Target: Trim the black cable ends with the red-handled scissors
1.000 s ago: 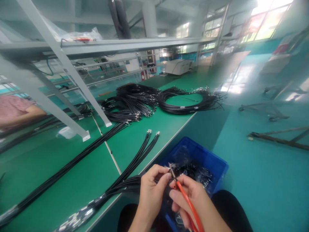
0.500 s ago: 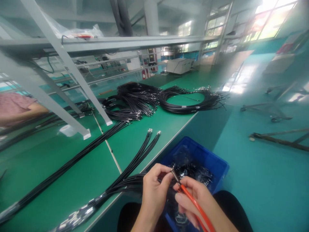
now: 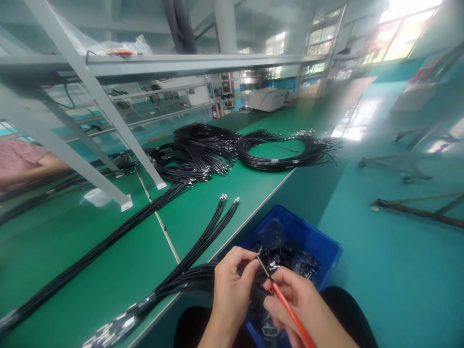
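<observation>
My right hand (image 3: pixel 295 297) is closed on a tool with orange-red handles (image 3: pixel 290 309) and a narrow metal tip. The tip meets the fingertips of my left hand (image 3: pixel 234 280), whose thumb and forefinger pinch something too small to make out. Beside my left wrist, a bundle of black cables (image 3: pixel 181 275) runs along the green table's edge, its metal ends pointing away. Beneath both hands is a blue bin (image 3: pixel 328 251) holding small dark and shiny pieces in clear plastic.
Coiled black cables (image 3: pixel 268 164) and a heap of cables (image 3: pixel 206 145) lie farther back on the green table (image 3: pixel 250 186). Shelf posts (image 3: pixel 108 106) rise at the left. A person's arm (image 3: pixel 47 166) shows at the far left. Wheeled stands occupy the right floor.
The orange-red handles look closer together than before. My hands have barely moved, and the view has shifted slightly.
</observation>
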Available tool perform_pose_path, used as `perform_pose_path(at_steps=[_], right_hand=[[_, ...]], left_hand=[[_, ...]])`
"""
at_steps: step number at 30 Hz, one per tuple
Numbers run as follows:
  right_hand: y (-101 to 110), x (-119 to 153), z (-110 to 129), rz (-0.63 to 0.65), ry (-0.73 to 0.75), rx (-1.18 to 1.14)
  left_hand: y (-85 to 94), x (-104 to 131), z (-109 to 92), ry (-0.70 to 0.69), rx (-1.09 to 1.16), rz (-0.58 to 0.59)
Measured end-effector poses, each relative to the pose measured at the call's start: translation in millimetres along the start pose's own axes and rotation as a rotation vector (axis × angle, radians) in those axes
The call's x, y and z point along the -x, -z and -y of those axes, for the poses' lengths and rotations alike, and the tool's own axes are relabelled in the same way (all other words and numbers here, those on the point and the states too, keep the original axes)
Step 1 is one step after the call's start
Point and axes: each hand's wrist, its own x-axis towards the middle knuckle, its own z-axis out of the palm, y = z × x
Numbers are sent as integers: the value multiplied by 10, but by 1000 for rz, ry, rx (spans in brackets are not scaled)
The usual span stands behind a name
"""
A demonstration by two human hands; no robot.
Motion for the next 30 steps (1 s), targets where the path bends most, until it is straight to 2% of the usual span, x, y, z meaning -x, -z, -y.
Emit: perform_pose_path(at_steps=[4, 6, 11, 14, 19, 24, 30], right_hand=[[23, -27, -54, -312, 307, -113], [15, -68, 20, -376, 369, -159], [-81, -171, 277, -256, 411, -245], [-139, -208, 323, -269, 410, -246], [-127, -207, 251, -414, 439, -86], [12, -184, 99, -421, 428, 72], [133, -219, 17, -429, 400, 15]], left_hand=[[42, -14, -15, 39, 20, 55], [68, -11, -37, 44, 30, 84], [111, 19, -91, 43, 43, 115], [117, 23, -99, 45, 44, 119], [125, 1, -76, 78, 62, 102], [141, -14, -44, 94, 95, 100], [99, 7, -48, -1, -14, 69]])
